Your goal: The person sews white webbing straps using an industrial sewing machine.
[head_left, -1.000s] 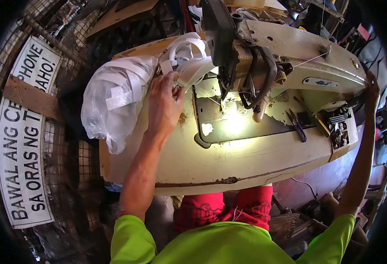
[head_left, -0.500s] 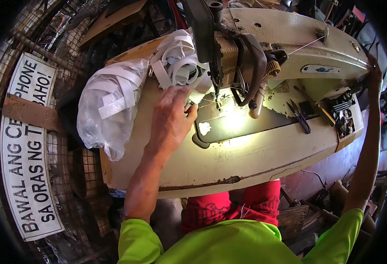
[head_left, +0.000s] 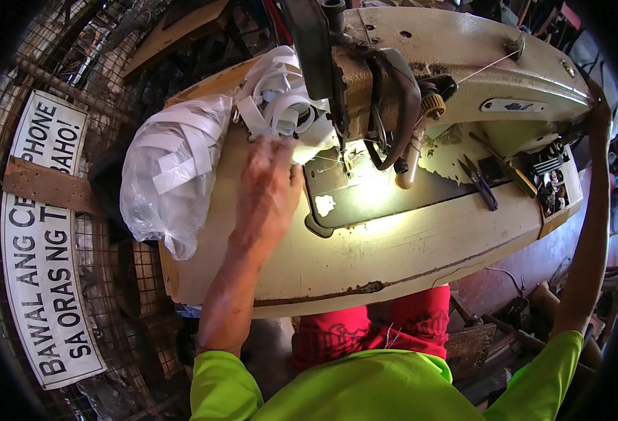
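My left hand [head_left: 267, 186] is raised left of the sewing machine's needle area [head_left: 345, 168], its blurred fingers curled at some pale material beside a loose bundle of white strap [head_left: 288, 105]; what they grip is unclear. A clear plastic bag of white strips [head_left: 170, 172] lies left of that hand. At the far right end of the cream machine body [head_left: 463, 42], my right hand [head_left: 596, 105] is wrapped on the handwheel, which is mostly hidden behind it. A thread runs across the machine head, and the work light glows on the metal bed under it.
Scissors [head_left: 481, 186], a yellow-handled tool [head_left: 518, 179] and a parts tray [head_left: 554, 193] sit on the right of the worn table [head_left: 393, 259]. A wire-mesh wall with a white sign [head_left: 45, 295] and brown board [head_left: 52, 184] stands at left. Wooden boxes and clutter lie below right.
My left hand moved from the top of the strap bundle toward the needle, then slightly back. The loops shifted, showing more of the bundle. My right hand stays at the handwheel. The view has shifted slightly.
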The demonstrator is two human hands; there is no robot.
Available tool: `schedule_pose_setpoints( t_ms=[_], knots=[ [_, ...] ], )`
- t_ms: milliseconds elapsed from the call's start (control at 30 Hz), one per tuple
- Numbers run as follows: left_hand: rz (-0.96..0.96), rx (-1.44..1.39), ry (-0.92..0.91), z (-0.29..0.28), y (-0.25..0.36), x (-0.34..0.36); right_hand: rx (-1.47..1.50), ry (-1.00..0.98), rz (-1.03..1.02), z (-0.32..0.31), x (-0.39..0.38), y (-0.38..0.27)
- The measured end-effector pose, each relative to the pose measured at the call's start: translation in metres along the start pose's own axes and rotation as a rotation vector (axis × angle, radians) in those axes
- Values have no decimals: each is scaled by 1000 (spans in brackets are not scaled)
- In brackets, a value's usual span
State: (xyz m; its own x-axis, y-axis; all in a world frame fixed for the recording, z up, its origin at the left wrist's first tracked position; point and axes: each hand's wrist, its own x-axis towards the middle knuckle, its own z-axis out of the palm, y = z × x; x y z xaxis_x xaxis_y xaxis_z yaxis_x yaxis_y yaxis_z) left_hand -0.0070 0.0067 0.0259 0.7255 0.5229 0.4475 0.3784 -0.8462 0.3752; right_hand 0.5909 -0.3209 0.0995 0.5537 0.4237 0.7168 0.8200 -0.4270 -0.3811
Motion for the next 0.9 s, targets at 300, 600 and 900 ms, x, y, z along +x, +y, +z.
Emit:
schedule_pose_setpoints(
  t_ms=[300, 600, 900],
  knots=[
    [21, -34, -7, -31, 15, 7, -219, -87, 13, 14, 6, 10],
    [115, -46, 75, -13, 29, 6, -196, 36, 70, 10, 4, -9],
    [267, -1479, 204, -65, 66, 3, -243, 31, 23, 10, 9, 6]
  ],
)
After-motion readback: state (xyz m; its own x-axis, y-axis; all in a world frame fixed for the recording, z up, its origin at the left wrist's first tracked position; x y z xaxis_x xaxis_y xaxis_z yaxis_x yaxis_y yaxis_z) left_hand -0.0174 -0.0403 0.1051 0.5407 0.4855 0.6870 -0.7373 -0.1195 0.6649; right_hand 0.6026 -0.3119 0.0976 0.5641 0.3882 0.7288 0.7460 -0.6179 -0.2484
